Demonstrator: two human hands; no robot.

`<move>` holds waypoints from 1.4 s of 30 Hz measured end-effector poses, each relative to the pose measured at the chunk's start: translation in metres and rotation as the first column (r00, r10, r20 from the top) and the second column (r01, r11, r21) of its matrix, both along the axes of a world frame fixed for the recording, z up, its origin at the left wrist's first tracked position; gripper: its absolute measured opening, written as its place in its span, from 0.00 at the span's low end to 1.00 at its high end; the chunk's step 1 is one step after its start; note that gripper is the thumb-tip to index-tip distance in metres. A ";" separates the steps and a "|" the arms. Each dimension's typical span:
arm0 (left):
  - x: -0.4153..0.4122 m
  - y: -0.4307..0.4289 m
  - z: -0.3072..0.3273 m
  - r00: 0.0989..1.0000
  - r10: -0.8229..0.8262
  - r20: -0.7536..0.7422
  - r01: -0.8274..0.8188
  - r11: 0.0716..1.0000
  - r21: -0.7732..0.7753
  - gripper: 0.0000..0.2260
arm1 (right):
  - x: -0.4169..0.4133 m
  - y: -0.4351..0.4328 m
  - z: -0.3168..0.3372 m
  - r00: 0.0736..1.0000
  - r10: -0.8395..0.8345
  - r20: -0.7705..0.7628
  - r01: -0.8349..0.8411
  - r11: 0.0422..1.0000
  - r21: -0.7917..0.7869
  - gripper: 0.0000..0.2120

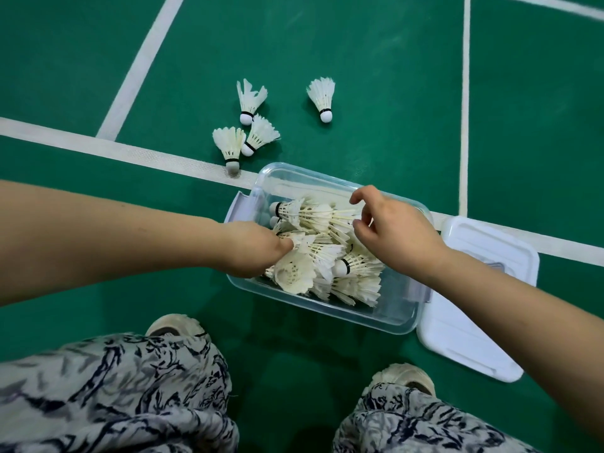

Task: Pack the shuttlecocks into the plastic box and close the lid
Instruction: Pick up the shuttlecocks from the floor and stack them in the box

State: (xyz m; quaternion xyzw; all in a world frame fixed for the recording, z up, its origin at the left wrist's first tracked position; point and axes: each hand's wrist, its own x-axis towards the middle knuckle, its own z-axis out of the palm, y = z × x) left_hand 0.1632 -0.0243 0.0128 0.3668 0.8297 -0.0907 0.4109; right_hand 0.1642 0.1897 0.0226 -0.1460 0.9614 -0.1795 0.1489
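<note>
A clear plastic box [385,317] stands on the green court floor, holding several white feather shuttlecocks [322,253]. My left hand [255,248] reaches into its left side, fingers buried among the feathers, closed on a shuttlecock there. Over the box's right half my right hand [389,223] hovers with fingers spread, holding nothing that I can see. The white lid [470,341] lies flat on the floor to the right of the box. Beyond the box lie several loose shuttlecocks: a cluster of three [248,125] and a single one [323,97].
White court lines [130,148] cross the green floor. My two shoes [175,325] and patterned trouser legs [108,397] fill the bottom of the view, close to the box's near edge.
</note>
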 end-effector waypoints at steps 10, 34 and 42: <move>0.000 0.010 -0.007 0.999 -0.039 -0.037 0.037 0.998 -0.050 0.14 | 0.011 -0.011 -0.009 0.994 0.098 0.049 -0.099 0.995 0.029 0.14; -0.004 0.001 -0.010 0.942 -0.326 -0.081 0.326 0.945 -0.008 0.12 | 0.029 -0.052 -0.034 0.710 0.453 0.539 -0.506 0.861 -0.056 0.22; -0.022 -0.012 0.009 0.986 -0.155 -0.054 0.160 0.982 0.101 0.17 | -0.001 -0.051 0.002 0.856 0.310 0.413 -0.268 0.950 -0.157 0.16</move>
